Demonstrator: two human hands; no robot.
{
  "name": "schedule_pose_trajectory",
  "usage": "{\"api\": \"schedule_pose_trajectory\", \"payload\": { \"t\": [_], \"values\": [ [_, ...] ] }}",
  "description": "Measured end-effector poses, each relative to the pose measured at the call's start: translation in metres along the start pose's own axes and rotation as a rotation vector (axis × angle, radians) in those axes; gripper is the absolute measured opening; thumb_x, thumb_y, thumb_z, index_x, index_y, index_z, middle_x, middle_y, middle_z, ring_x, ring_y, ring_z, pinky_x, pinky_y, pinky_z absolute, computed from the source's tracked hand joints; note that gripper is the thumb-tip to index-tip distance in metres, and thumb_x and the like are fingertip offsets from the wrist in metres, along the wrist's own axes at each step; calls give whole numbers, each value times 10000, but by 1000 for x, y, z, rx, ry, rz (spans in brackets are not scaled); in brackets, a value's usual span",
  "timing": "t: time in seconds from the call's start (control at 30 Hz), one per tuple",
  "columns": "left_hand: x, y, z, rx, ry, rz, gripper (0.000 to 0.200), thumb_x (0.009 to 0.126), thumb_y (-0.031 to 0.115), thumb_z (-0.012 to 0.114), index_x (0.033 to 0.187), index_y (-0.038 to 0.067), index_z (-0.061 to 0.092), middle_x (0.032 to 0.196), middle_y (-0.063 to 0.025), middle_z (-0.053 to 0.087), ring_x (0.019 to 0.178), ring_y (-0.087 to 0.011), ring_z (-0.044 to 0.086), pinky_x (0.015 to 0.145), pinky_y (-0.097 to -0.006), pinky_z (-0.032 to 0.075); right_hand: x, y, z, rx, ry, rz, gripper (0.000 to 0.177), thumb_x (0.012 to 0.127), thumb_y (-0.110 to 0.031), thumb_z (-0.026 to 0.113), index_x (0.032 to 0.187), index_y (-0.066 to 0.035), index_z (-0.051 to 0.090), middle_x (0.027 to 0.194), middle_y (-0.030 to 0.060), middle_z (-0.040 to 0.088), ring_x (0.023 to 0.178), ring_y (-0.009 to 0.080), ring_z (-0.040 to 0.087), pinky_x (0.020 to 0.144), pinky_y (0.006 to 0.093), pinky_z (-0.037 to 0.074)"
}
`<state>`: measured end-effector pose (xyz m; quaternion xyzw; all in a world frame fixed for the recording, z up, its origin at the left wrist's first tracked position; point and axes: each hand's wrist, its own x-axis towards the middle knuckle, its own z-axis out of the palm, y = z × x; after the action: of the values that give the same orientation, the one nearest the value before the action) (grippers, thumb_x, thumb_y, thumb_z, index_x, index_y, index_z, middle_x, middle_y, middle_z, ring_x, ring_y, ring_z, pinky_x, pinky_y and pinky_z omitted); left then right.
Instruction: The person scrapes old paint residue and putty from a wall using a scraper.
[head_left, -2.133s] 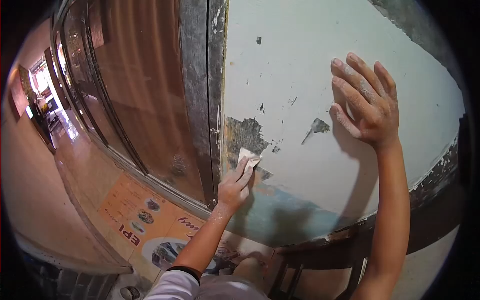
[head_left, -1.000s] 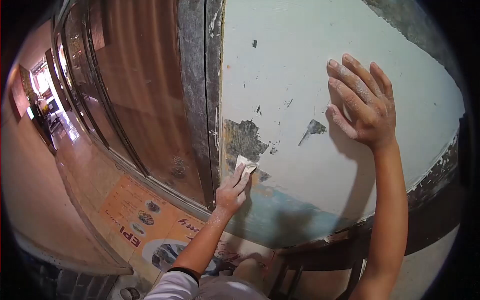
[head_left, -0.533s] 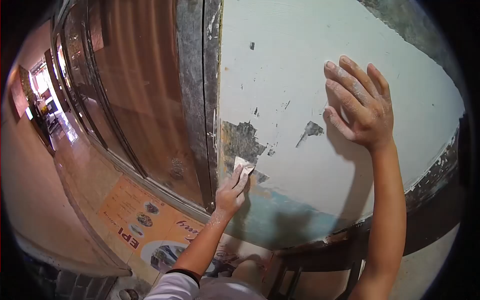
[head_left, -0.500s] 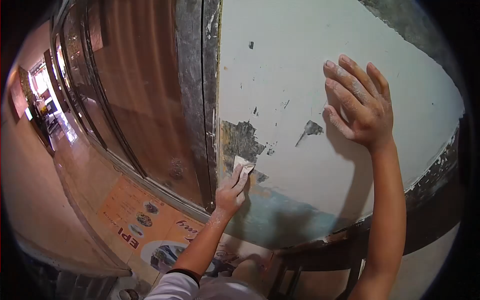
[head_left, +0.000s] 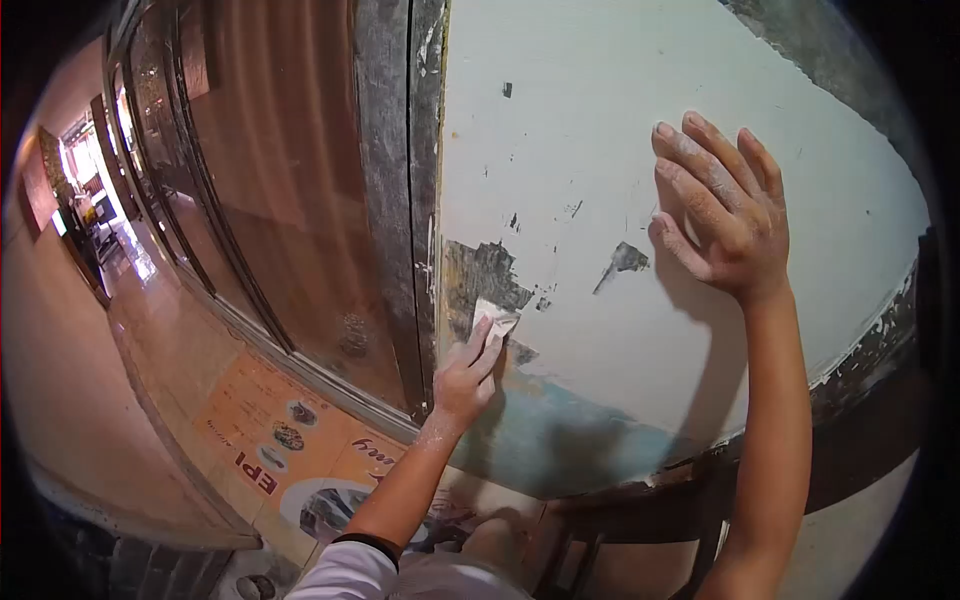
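Note:
My left hand (head_left: 465,383) pinches a small folded whitish piece (head_left: 495,317), perhaps paper or a thin scraper, against the wall. It touches the lower edge of a dark bare patch (head_left: 480,275) beside the wall's left edge. White dust covers my fingers and wrist. My right hand (head_left: 722,205), also dusty, rests with spread fingers on the white painted wall (head_left: 600,130) and holds nothing. Left of it is a smaller grey patch (head_left: 628,258). A blue-green band (head_left: 570,425) runs along the wall's bottom.
A dark wooden frame (head_left: 385,180) and glass panels (head_left: 285,160) stand on the left. Below lies an orange printed banner (head_left: 240,420) on the floor. Dark wooden furniture (head_left: 600,540) is under the wall, and a corridor (head_left: 130,255) extends at far left.
My left hand and the whitish piece have moved slightly up and right over the dark patch. My right hand stays on the same part of the wall.

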<state>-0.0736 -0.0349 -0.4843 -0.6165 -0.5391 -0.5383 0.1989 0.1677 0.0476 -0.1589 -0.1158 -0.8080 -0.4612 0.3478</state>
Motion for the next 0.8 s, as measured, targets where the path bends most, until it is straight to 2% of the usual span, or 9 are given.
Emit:
{"api": "schedule_pose_trajectory", "payload": {
  "t": [0.5, 0.7, 0.8],
  "values": [
    [16, 3, -1, -51, -15, 23, 595, 737, -43, 670, 1311, 111, 695, 1504, -110, 563, 798, -292, 615, 766, -372, 544, 2, 0, -1, 8, 9, -2, 294, 803, -263, 760, 1079, -178, 709, 1382, -59, 665, 1368, 173, 549, 1218, 428, 278],
    [13, 1, -3, -14, -69, 6, 526, 768, -15, 671, 1280, 98, 704, 1507, -111, 558, 788, -304, 602, 772, -394, 531, 0, 1, -1, 20, 9, 4, 306, 806, -259, 757, 1098, -176, 712, 1393, -53, 657, 1374, 168, 541, 1229, 428, 265],
    [28, 4, -2, -63, 17, 83, 584, 744, -5, 664, 1317, 105, 686, 1532, -103, 535, 793, -303, 595, 782, -384, 534, 1, 0, -1, 2, 9, -4, 296, 815, -266, 756, 1094, -179, 709, 1399, -54, 653, 1373, 164, 542, 1226, 424, 269]
  ]
}}
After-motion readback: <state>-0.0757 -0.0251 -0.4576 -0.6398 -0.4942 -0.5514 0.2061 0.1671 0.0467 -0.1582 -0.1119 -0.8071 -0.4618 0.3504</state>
